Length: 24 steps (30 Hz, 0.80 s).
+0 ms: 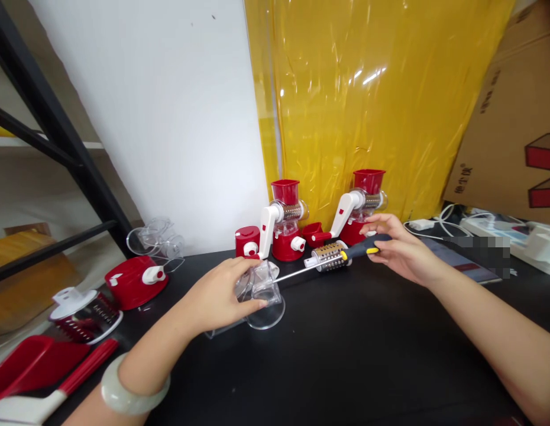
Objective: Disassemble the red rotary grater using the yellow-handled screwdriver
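Observation:
My left hand (222,293) is closed around a clear plastic grater housing (266,290), its round rim facing down near the black table. In my right hand (397,248) is a screwdriver (361,248) with a black and yellow handle, gripped near its end by the fingers. Its long metal shaft points left and the tip meets the clear housing; whether it sits in a screw there is too small to tell. Just behind the shaft a metal grater drum (330,255) lies on the table.
Two red and white rotary graters (287,242) (367,183) stand at the back. On the left are a red base (135,284), another clear housing (157,239), a drum (86,316), a red hopper (31,364) and a crank handle (86,367). A power strip (501,236) lies right.

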### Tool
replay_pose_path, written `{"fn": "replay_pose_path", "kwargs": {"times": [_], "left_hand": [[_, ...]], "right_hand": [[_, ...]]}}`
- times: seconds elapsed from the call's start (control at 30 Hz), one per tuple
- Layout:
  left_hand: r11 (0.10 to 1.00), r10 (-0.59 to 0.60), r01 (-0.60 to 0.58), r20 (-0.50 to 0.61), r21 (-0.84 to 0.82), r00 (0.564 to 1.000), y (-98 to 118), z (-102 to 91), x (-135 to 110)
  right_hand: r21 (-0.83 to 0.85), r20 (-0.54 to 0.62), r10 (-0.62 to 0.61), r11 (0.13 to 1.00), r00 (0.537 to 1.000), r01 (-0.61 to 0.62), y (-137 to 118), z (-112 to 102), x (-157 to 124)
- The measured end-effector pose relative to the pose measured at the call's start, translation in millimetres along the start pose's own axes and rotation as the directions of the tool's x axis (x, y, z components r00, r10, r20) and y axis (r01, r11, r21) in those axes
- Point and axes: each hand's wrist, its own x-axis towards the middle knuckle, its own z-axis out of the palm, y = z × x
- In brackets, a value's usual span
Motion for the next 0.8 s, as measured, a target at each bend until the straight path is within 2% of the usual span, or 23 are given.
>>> {"fn": "replay_pose_path", "kwargs": {"times": [0.13, 0.23, 0.3, 0.4, 0.47, 0.63, 0.8], "left_hand": [[1.0, -0.002, 0.002, 0.011, 0.0, 1.0, 1, -0.8, -1], [1.0, 0.002, -0.002, 0.009, -0.004, 1.0, 2, -1.6, -1], [1.0, 0.005, -0.005, -0.001, -0.005, 1.0, 2, -1.9, -2], [1.0, 0.011, -0.011, -0.017, -0.005, 1.0, 1, -1.5, -2], [1.0, 0.011, -0.011, -0.018, -0.007, 1.0, 0, -0.9, -2], [1.0, 0.013, -0.013, -0.015, -0.011, 1.0, -1, -0.3, -2], [1.0, 0.017, -0.017, -0.006, -0.012, 1.0, -1, -0.8, 0]], "right_hand": [[0.025, 0.024, -0.045, 0.999, 0.999, 0.045, -5, -3, 0], [-0.158, 0.026, -0.116, 0.98, 0.993, 0.118, 0, -4, 2], [-0.284, 0.014, -0.127, 0.95, 0.992, 0.126, 4, -5, 3], [-0.355, -0.02, -0.127, 0.928, 0.992, 0.111, 8, -6, 3], [-0.332, -0.006, -0.125, 0.936, 0.992, 0.116, 10, -5, 3], [-0.123, 0.062, -0.111, 0.985, 0.992, 0.118, 9, -3, 5], [-0.085, 0.065, -0.182, 0.979, 0.981, 0.187, 4, -4, 4]]}}
